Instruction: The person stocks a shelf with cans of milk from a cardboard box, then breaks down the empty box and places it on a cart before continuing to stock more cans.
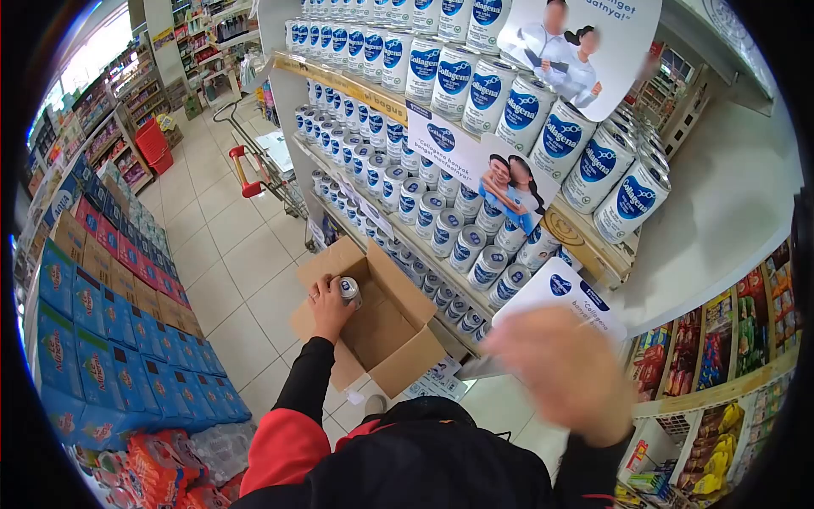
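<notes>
Small silver-topped white and blue tin can [349, 290] sits in the left hand [327, 305], fingers wrapped round its side, just above the open brown cardboard box [398, 335] on the floor, near the foot of the shelves. Stiff metal, light-looking, probably smooth and a bit slick — best gripped round the body, not the lid. Right hand [566, 373] sweeps up close to the camera, blurred — whether it's spread or closed, I cannot tell. To the right, rows of matching blue-labelled cans [449, 229] fill the shelf.
</notes>
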Tool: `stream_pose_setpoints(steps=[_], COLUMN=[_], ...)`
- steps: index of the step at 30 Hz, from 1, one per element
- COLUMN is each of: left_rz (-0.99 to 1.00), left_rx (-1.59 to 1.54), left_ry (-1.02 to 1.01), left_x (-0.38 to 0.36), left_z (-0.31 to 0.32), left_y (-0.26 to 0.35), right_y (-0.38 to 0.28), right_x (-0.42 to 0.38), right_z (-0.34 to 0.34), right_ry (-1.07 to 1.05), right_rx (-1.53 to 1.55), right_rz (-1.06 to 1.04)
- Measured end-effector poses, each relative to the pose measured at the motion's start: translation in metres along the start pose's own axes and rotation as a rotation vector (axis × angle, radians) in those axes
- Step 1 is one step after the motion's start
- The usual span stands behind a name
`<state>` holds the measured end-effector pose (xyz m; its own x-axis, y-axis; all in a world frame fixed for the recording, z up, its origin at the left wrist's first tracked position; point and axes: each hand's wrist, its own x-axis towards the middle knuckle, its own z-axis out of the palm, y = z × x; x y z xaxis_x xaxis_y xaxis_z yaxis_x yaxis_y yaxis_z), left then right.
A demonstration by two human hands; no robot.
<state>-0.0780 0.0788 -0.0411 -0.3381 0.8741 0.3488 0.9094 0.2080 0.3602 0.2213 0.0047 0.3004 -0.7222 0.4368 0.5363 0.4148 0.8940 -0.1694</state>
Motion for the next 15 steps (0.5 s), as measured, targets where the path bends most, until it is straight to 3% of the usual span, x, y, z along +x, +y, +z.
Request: stream_pose_setpoints(steps=[2, 6, 9, 11, 12, 14, 15], left_rz=[0.001, -0.011, -0.048, 0.127, 0.221, 0.302, 0.385], left_rx=[0.032, 0.018, 0.038, 0.053, 0.028, 0.034, 0.037], left_ry=[0.024, -0.005, -0.049, -0.067, -0.096, -0.200, -0.303], left_x=[0.001, 0.002, 0.000, -0.001, -0.001, 0.000, 0.000], left_z=[0.009, 0.010, -0.009, -0.011, -0.015, -0.010, -0.008], left_y=[-0.007, -0.010, 0.008, 0.009, 0.009, 0.009, 0.010], right_y=[-0.004, 0.012, 0.032, 0.042, 0.045, 0.050, 0.053], right_x=[-0.014, -0.040, -0.063, -0.070, -0.067, -0.058, -0.054], right_z=[0.043, 0.148, 0.230, 0.275, 0.291, 0.319, 0.331], right_ry=[-0.159, -0.254, -0.316, -0.406, -0.407, -0.222, -0.225], right_rx=[0.398, 0.653, 0.810, 1.213, 1.216, 1.442, 1.447], right_rz=[0.065, 0.432, 0.562, 0.932, 0.933, 1.396, 1.396])
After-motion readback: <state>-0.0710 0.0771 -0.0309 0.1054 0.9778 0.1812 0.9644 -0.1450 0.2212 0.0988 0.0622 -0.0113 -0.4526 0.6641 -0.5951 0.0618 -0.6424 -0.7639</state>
